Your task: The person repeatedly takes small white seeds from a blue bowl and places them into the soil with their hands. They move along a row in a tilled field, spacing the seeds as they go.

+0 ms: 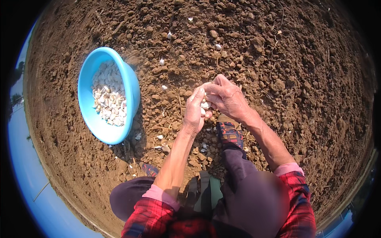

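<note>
My left hand [194, 111] is cupped around several white garlic cloves [205, 104], which show between the two hands. My right hand [227, 96] reaches over from the right, its fingers bent against the cloves and the left fingertips; whether it pinches one is hidden. To the left of both hands, a light blue plastic basin [135, 92] rests tilted on the soil, with a heap of garlic cloves [110, 102] inside. Single cloves lie spaced on the soil beyond my hands, among them one clove [218, 47] and another clove [162, 62].
Loose, cloddy brown soil [282, 89] surrounds me. A patterned shoe [229, 131] stands just below my hands, and the other shoe [149, 169] is at lower left. Bits of garlic skin [162, 148] lie between them. Something green [215, 190] shows between my legs.
</note>
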The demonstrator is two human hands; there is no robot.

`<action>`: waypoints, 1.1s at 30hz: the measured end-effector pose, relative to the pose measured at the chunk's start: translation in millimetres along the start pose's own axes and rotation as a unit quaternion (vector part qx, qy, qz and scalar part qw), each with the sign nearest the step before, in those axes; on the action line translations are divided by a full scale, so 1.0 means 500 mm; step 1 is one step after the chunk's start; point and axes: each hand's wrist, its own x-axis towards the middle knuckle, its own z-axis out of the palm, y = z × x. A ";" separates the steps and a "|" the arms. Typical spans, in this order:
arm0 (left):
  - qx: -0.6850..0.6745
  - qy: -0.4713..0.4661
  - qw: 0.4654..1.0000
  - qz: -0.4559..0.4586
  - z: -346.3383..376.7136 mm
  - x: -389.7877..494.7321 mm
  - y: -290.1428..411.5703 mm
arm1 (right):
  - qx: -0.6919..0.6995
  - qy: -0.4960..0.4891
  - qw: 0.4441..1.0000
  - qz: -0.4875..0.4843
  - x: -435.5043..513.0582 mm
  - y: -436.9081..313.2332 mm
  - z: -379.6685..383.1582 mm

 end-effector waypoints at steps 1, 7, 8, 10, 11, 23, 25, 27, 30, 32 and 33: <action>0.021 -0.003 1.000 -0.004 0.002 -0.004 -0.007 | -0.004 -0.018 1.000 0.019 -0.006 0.004 -0.001; -0.014 -0.040 0.993 -0.110 0.025 -0.009 -0.083 | 0.057 0.074 0.989 0.112 -0.112 0.081 -0.051; -0.031 -0.049 0.990 -0.130 0.027 -0.010 -0.094 | 0.043 0.118 0.979 0.158 -0.136 0.104 -0.074; -0.022 -0.050 0.987 -0.153 0.025 -0.014 -0.113 | -0.070 0.113 0.949 0.285 -0.174 0.155 -0.130; -0.012 -0.044 0.984 -0.170 0.024 -0.015 -0.120 | -0.069 0.126 0.931 0.337 -0.189 0.176 -0.147; -0.033 -0.046 0.992 -0.115 0.041 0.008 -0.083 | -0.465 -0.112 0.864 0.154 -0.059 0.305 -0.165; -0.043 -0.045 0.992 -0.113 0.050 0.010 -0.077 | -0.477 -0.102 0.859 0.154 -0.043 0.307 -0.165; -0.061 -0.063 0.990 -0.106 0.058 0.008 -0.073 | -0.463 -0.108 0.859 0.190 -0.032 0.292 -0.168; -0.069 -0.086 0.988 -0.108 0.065 0.004 -0.073 | -0.437 -0.064 0.859 0.259 -0.025 0.229 -0.174; -0.065 -0.099 0.987 -0.104 0.064 0.005 -0.073 | -0.263 0.111 0.949 0.135 -0.061 0.153 -0.160; -0.059 -0.091 0.989 -0.105 0.063 0.006 -0.075 | -0.135 0.134 0.978 0.084 -0.079 0.113 -0.145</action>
